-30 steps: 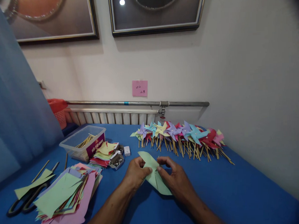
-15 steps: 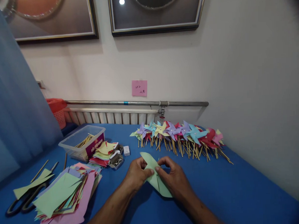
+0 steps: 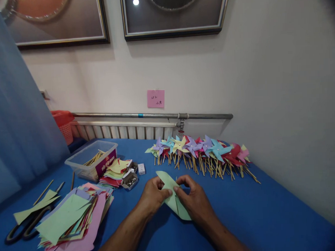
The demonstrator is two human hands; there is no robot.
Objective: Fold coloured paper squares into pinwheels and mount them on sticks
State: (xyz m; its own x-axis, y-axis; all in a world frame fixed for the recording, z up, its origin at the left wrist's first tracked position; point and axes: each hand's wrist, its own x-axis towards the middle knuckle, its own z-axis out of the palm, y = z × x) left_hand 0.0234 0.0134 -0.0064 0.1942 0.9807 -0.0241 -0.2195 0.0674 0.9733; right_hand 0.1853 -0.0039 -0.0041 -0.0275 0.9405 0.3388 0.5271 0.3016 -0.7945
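Both hands pinch one pale green paper piece (image 3: pixel 172 198) at table centre: left hand (image 3: pixel 152 195) closed on its left edge w/ thumb and fingertips, right hand (image 3: pixel 194 199) closed on the middle fold, lower half of the sheet tucked under that palm. Paper sits just above the blue table (image 3: pixel 269 213), approx touching it at the near tip.

Around it: row of finished pinwheels (image 3: pixel 201 150) on sticks lies behind the hands, near the wall; too many and overlapped to count. Left of the hands, 2 stacks of coloured paper: big loose stack (image 3: pixel 72 220) near the front, smaller stack (image 3: pixel 115 171) further back. 1 clear plastic tub (image 3: pixel 91 159) w/ sticks beside the small stack. 1 pair of black scissors (image 3: pixel 25 227) at far left, partly under a green offcut. Small tin of metal pins (image 3: pixel 131 181), prob. 1, beside the small stack. Nothing lies betw. the hands and the pinwheels.
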